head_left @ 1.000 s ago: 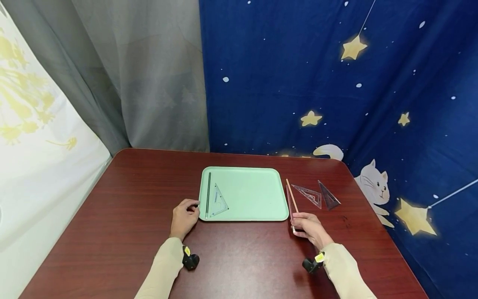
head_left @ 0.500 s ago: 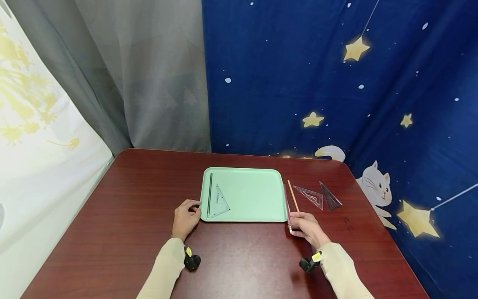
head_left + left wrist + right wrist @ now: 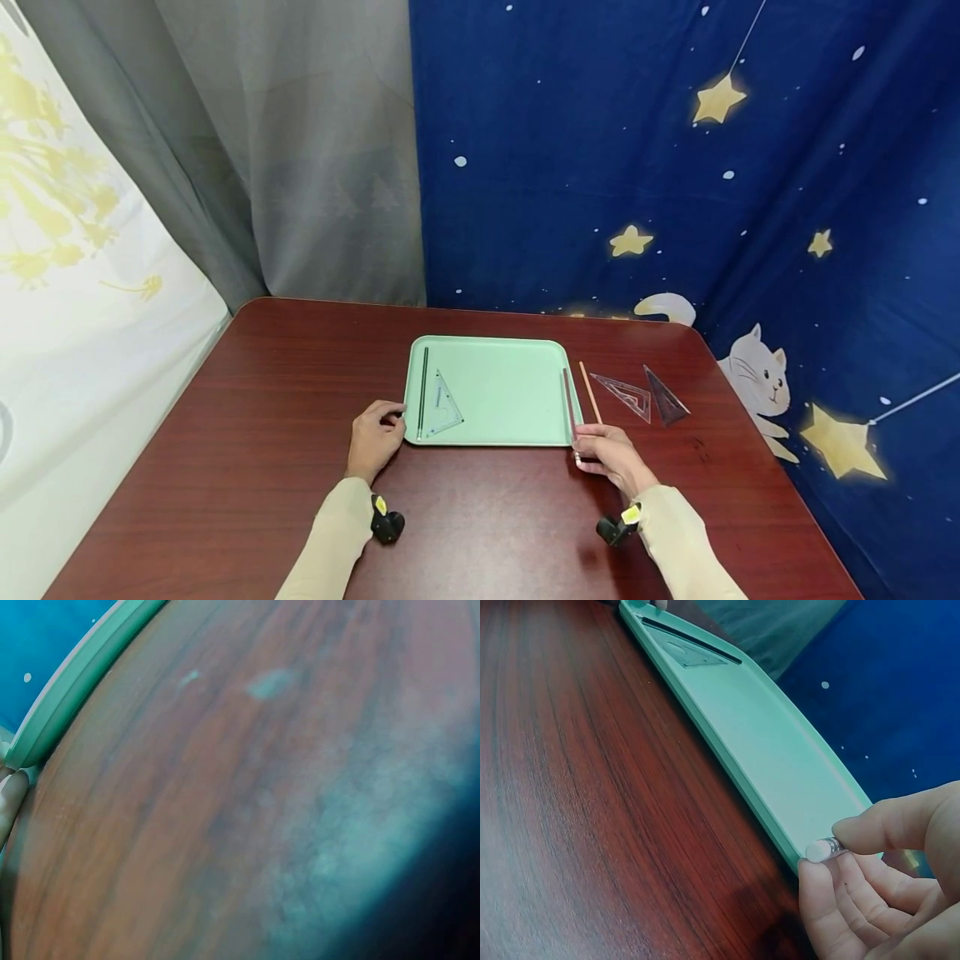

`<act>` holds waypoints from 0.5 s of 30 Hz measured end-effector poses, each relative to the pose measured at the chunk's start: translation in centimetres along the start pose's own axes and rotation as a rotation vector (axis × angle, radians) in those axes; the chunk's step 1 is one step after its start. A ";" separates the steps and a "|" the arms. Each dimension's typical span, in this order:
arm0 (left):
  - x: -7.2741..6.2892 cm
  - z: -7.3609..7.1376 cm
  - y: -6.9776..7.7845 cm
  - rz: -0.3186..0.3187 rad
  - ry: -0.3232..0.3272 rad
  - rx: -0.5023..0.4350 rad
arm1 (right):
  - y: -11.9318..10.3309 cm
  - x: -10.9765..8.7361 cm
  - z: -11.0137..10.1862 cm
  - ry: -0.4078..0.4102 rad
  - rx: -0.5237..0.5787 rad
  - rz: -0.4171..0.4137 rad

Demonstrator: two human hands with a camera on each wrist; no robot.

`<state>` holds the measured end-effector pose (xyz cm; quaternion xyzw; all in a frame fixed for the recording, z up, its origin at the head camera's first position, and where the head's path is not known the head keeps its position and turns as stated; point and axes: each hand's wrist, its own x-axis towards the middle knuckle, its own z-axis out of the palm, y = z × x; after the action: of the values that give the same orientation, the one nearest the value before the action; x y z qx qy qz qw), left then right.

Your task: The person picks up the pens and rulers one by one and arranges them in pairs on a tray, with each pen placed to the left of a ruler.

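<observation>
A light green tray lies on the table, with a dark pencil and a clear set square at its left side. At the tray's left rim my left hand pinches the edge; in the left wrist view a fingertip sits against the rim. My right hand pinches a reddish pencil near its white eraser end. This pencil's far part overlaps the tray's right side. An orange pencil lies on the table just right of the tray, partly hidden by the hand.
Two more set squares, one clear and one darker, lie right of the orange pencil. The dark red wooden table ends at blue and grey curtains behind.
My right hand has moved left with the reddish pencil, from beside the tray to over its right rim. The left hand stays at the tray's edge; the view has shifted slightly.
</observation>
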<state>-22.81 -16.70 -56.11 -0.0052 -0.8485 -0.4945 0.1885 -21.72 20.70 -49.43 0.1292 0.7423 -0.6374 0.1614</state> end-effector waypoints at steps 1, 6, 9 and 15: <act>0.0 0.0 0.0 0.000 0.000 -0.001 | 0.0 0.0 0.1 0.001 -0.002 0.000; 0.1 0.1 0.0 -0.003 -0.001 0.006 | 0.0 0.2 0.4 0.005 -0.003 -0.002; 0.1 0.1 -0.1 0.002 0.002 0.011 | -0.1 0.2 0.7 0.003 0.001 -0.006; 0.0 0.1 -0.1 -0.001 0.005 -0.007 | -0.1 0.4 1.3 -0.010 0.018 -0.012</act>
<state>-22.83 -16.67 -56.19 -0.0044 -0.8462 -0.4977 0.1902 -21.97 19.39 -49.70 0.1232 0.7364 -0.6457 0.1600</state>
